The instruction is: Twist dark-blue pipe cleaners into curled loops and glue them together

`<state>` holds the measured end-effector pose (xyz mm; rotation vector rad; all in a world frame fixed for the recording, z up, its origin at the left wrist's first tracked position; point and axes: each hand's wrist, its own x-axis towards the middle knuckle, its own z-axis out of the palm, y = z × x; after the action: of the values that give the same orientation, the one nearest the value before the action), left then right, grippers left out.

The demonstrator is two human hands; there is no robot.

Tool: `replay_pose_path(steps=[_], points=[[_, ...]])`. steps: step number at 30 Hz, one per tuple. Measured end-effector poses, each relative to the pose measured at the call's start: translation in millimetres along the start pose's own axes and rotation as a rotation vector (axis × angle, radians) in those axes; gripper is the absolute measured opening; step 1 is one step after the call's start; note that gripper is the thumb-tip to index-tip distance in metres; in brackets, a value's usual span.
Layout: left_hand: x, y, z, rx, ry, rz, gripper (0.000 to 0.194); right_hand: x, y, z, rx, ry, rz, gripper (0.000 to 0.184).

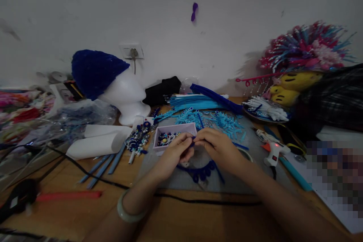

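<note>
Over the middle of the grey mat, my left hand (180,149) and my right hand (217,145) meet, with fingertips pinched together. Between them is a short dark blue pipe cleaner (193,141), mostly hidden by the fingers. Below the hands lies a curved dark blue band with loops (202,172), partly covered by my left hand. A light purple box (155,141) of beads stands just behind my left hand. Light blue twisted pipe-cleaner sprigs (227,121) are spread behind my right hand.
A white foam head (124,94) wears a blue cap (96,70) at the back left. A glue gun (273,149) with a lit red light lies right on the mat (181,185). A black cable (198,200) crosses the front. Paper rolls (93,145) lie left.
</note>
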<state>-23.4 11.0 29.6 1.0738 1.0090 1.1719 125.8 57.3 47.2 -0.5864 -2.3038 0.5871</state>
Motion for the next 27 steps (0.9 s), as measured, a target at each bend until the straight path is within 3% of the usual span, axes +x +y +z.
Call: replay_pose_path(steps=[6, 11, 16, 22, 27], points=[[1.9, 0.5, -0.9, -0.069, 0.050, 0.009, 0.022, -1.8, 5.1, 5.5, -0.038, 0.075, 0.101, 0.015], [3.7, -1.9, -0.4, -0.037, 0.073, 0.058, 0.024, -4.3, 7.8, 9.3, 0.060, 0.158, 0.169, 0.018], [1.8, -3.6, 4.9, 0.043, 0.186, 0.128, 0.021, -5.4, 5.2, 14.6, 0.119, 0.237, 0.227, 0.017], [2.6, -8.9, 6.7, 0.057, 0.250, 0.183, 0.021, -3.5, 0.1, 22.5, 0.219, 0.360, 0.210, 0.011], [3.2, -11.0, 8.1, -0.011, 0.237, 0.154, 0.021, -3.1, 1.7, 19.6, 0.175, 0.340, 0.204, 0.008]])
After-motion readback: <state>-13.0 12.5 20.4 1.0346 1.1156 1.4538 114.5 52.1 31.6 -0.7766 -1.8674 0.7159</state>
